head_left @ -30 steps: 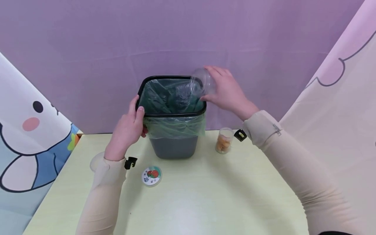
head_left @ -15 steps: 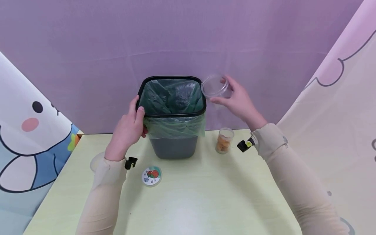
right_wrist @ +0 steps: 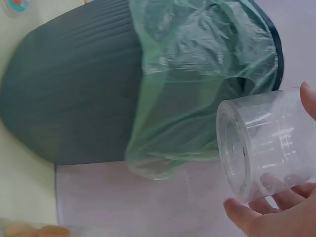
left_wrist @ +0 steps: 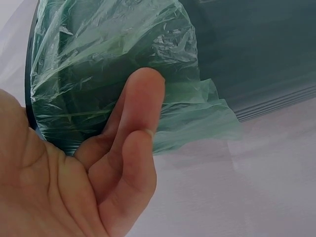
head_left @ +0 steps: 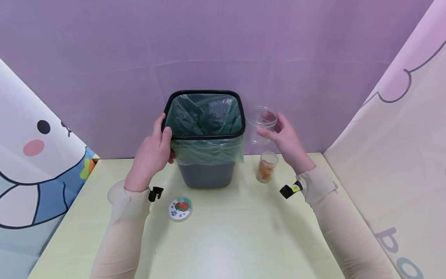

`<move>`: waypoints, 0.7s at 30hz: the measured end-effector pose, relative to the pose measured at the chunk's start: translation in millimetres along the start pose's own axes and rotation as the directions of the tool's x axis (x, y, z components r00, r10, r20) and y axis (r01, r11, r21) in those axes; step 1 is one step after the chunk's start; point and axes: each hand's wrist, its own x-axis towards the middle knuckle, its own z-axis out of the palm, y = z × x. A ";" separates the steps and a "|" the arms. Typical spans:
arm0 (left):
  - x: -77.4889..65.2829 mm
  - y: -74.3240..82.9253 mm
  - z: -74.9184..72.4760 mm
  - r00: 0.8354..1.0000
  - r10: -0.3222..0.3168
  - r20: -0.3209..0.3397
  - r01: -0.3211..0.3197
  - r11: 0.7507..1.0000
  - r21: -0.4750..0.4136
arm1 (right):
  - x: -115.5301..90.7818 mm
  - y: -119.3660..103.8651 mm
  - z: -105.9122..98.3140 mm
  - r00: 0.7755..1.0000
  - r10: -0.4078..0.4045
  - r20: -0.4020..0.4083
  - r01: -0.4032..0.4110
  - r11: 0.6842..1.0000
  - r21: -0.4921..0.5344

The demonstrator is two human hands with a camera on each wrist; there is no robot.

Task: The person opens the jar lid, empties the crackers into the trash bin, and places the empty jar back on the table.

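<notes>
Jar (head_left: 257, 126), upright, gripped in right hand (head_left: 290, 142), just beside bin (head_left: 209, 176)

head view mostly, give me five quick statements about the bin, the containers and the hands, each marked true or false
1. A green bag lines the bin. True.
2. The clear container in the right hand is full of orange pieces. False: it looks empty; orange pieces are in the small jar.
3. The small jar stands on the table, to the right of the bin. True.
4. Both hands hold the clear container. False: only the right hand does; the left hand grips the bin's near left corner.
5. The round disc with the red picture is inside the bin. False: the disc lies on the table in front of it.
</notes>
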 end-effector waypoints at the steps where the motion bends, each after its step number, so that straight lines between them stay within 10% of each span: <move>1: 0.4 -0.4 0.3 1.000 0.001 0.000 -0.001 1.000 -0.002 | -2.0 3.8 0.5 1.000 0.003 -0.005 -0.003 1.000 0.009; 21: 3.8 -3.0 3.0 1.000 0.002 -0.003 -0.002 1.000 0.006 | -31.6 77.3 23.9 0.983 0.160 0.089 -0.166 0.984 0.067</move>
